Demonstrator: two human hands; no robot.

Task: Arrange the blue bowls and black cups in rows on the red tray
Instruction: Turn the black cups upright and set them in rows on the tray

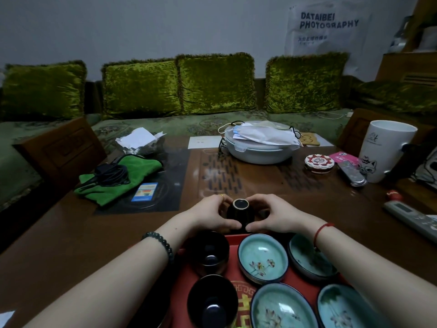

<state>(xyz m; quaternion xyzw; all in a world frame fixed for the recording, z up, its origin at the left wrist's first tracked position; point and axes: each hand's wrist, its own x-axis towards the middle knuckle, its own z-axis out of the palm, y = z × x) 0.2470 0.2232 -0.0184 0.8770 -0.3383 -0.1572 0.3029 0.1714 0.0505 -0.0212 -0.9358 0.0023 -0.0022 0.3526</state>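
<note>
Your left grip (pixel 212 215) and right grip (pixel 272 215) curl round a base-up black cup (pixel 240 207), pinching it between them at the red tray's (pixel 233 268) far edge. On the tray sit two more black cups (pixel 209 253) (pixel 212 301) in a column and four blue bowls (pixel 262 258) (pixel 312 256) (pixel 283 308) (pixel 343 308) in two rows. Beyond the table, a white bag (pixel 328 27) reads "DATAIBEI PHOTOGRAPHY".
</note>
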